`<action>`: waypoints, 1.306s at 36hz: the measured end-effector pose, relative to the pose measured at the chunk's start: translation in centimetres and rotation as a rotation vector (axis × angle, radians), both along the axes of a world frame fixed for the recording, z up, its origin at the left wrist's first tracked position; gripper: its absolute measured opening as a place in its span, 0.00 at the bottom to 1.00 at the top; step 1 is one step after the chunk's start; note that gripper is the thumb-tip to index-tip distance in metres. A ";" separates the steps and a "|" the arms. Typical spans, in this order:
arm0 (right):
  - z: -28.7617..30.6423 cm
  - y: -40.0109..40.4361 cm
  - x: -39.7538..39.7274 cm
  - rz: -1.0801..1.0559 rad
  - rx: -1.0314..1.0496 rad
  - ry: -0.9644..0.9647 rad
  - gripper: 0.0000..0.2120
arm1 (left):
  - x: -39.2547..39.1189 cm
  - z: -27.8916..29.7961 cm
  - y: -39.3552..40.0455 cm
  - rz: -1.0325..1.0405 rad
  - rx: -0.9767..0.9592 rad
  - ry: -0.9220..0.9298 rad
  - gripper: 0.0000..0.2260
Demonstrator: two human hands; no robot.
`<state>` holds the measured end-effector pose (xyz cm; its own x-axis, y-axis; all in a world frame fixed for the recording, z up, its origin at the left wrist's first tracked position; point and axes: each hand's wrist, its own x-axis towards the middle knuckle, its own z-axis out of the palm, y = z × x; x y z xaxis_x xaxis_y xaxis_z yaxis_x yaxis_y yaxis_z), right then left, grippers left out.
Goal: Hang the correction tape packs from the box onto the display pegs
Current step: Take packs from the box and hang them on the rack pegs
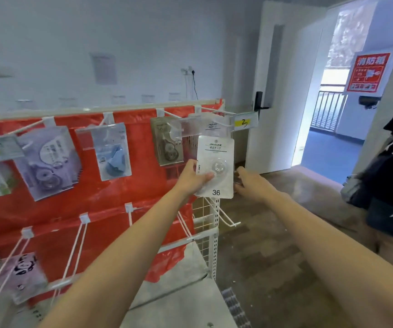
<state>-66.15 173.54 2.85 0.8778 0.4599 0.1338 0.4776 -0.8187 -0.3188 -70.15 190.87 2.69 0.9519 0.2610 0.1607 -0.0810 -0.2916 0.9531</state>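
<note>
While the left hand (192, 177) gripped the white correction tape pack (215, 166) by its lower edge, card upright just below the top-right peg (216, 110) (probably to line up its hang hole), the right hand (250, 182) hovered beside it, fingers loosely spread, holding nothing.

I stand at a shop-style display rack (212, 235) set up in a plain white room. White wire pegs (216, 110) stick out from a red backing sheet (129, 192), carded correction tape packs (113, 151) hang from them, and a yellow price tag (243, 122) sits on one peg's end. An open door (278, 91) and a red fire-equipment sign (366, 73) lie beyond.
</note>
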 end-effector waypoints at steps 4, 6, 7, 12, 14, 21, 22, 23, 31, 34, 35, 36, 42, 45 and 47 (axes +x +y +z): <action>-0.1 -1.6 3.1 0.020 0.002 0.001 0.12 | 2.0 0.9 -1.9 0.016 0.011 -0.049 0.16; 0.1 -2.1 4.3 0.021 0.024 -0.009 0.15 | 2.8 1.2 -2.7 0.016 -0.003 -0.076 0.16; 0.2 -2.3 4.8 0.021 0.049 -0.009 0.17 | 3.1 1.3 -3.1 0.021 -0.013 -0.091 0.16; 1.0 -2.8 7.4 0.025 0.175 0.008 0.14 | 5.0 1.7 -3.9 0.114 -0.046 -0.092 0.19; 1.5 -2.9 8.1 0.026 0.326 0.070 0.11 | 5.6 1.7 -3.9 0.170 -0.034 -0.091 0.20; 2.6 -2.5 8.7 0.142 0.755 0.304 0.13 | 6.7 1.6 -4.8 0.207 0.012 -0.067 0.15; 2.7 -2.5 8.8 0.166 0.757 0.303 0.13 | 6.8 1.7 -4.9 0.207 0.008 -0.069 0.14; 2.6 -2.4 8.9 0.180 0.756 0.309 0.13 | 6.9 1.7 -5.1 0.207 0.006 -0.073 0.12; 2.0 -1.1 9.8 0.211 0.868 0.440 0.21 | 6.5 1.7 -4.9 0.216 0.111 -0.121 0.13; 1.5 -0.8 9.6 0.224 0.932 0.565 0.40 | 6.0 1.7 -4.6 0.208 0.171 -0.115 0.13; 1.0 -0.8 10.0 0.249 0.957 0.591 0.44 | 5.8 1.7 -4.5 0.198 0.178 -0.118 0.13; 0.6 -0.8 10.2 0.269 0.990 0.603 0.48 | 5.7 1.7 -4.6 0.193 0.184 -0.116 0.12; 1.2 -1.1 9.2 0.224 1.127 0.562 0.30 | 5.2 2.3 -5.7 0.184 0.156 -0.161 0.09; 1.6 -1.0 9.1 0.186 1.111 0.547 0.21 | 5.3 2.4 -5.9 0.183 0.132 -0.150 0.08; 1.6 -1.1 9.1 0.176 1.075 0.557 0.29 | 5.3 2.3 -6.0 0.165 0.124 -0.119 0.09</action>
